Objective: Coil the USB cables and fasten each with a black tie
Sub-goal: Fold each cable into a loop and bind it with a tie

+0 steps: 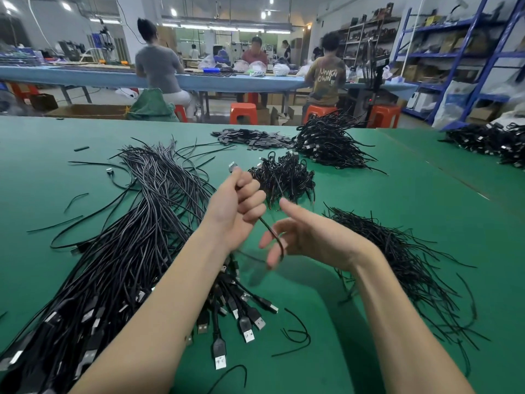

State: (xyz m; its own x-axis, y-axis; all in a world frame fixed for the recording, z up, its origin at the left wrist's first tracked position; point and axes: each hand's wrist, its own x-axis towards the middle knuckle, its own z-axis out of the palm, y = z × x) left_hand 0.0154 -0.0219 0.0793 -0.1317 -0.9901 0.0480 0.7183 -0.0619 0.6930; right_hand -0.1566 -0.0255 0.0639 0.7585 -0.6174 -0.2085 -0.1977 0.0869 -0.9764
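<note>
One USB cable (271, 231) in left grip (235, 203); right hand (309, 237) loose.

Our left hand (237, 204) is raised with fingers curled into a fist; just right of it, our right hand (306, 237) spreads loosely.

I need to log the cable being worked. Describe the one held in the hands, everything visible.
The held cable is thin, black and round, seemingly rubber-sheathed. The left hand grips it in a fist, with a small metal-tipped connector sticking out above the fist. Below the fist the cable runs down and right, curving across the fingers of the right hand, which are spread and relaxed. It is lifted above the green table; its lower end is blurred.
</note>
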